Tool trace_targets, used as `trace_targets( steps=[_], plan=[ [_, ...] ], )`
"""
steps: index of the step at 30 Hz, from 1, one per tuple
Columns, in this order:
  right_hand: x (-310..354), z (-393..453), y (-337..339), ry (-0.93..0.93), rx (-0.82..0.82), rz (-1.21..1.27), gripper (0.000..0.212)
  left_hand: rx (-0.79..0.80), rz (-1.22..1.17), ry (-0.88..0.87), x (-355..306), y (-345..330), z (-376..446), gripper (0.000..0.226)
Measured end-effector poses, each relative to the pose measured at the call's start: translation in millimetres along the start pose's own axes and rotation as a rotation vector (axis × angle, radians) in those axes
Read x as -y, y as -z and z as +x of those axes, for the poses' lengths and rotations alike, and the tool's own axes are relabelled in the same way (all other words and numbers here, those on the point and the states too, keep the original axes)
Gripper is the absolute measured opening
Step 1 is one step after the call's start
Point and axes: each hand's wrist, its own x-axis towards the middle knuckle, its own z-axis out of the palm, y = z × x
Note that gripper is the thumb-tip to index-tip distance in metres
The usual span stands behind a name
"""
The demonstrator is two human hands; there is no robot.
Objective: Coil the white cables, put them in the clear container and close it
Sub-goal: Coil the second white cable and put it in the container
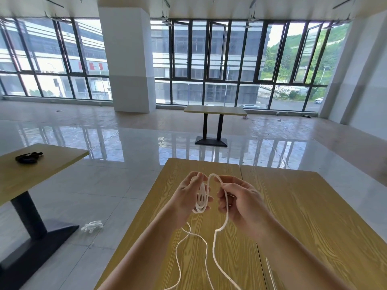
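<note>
A white cable (214,245) runs up from the bottom edge of the view, over the wooden table (297,216). My left hand (189,197) holds a small coil (201,200) of several loops of this cable, fingers curled round it. My right hand (240,203) pinches the cable just right of the coil, and a loop arches between the two hands. The loose tails hang down and trail across the table toward me. The clear container is not clearly in view; only a thin clear edge (270,273) shows at the bottom right.
A second wooden table (48,164) at the left carries a dark bundle (28,157). A crumpled white thing (92,226) lies on the glossy floor beside it. Another table (214,110) stands farther back near a white pillar (127,59) and the windows.
</note>
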Motion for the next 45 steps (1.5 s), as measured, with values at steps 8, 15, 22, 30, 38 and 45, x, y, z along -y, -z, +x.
trace_targets(
  steps=[8, 15, 22, 30, 38, 45],
  plan=[
    [-14, -6, -2, 0.145, -0.037, -0.205, 0.012, 0.065, -0.095, -0.054, 5, -9, 0, 0.038],
    [-23, -6, -6, 0.264, -0.046, -0.531, 0.016, 0.051, -0.087, -0.103, 5, -13, 1, 0.047],
    [-25, -6, -6, 0.218, 0.052, -0.602, 0.024, 0.039, -0.131, -0.099, 4, -15, 0, 0.021],
    [-24, -16, 11, 0.045, 0.179, -0.58, 0.02, -0.119, -0.265, -0.031, -1, 2, 11, 0.03],
    [-19, -12, 43, -0.294, 0.306, -0.938, 0.018, -0.195, -0.312, -0.029, -20, 31, 21, 0.034],
    [-13, 1, 33, -0.034, 0.027, -1.076, 0.021, -0.091, -0.103, -0.034, -16, 22, 15, 0.028]
  ],
)
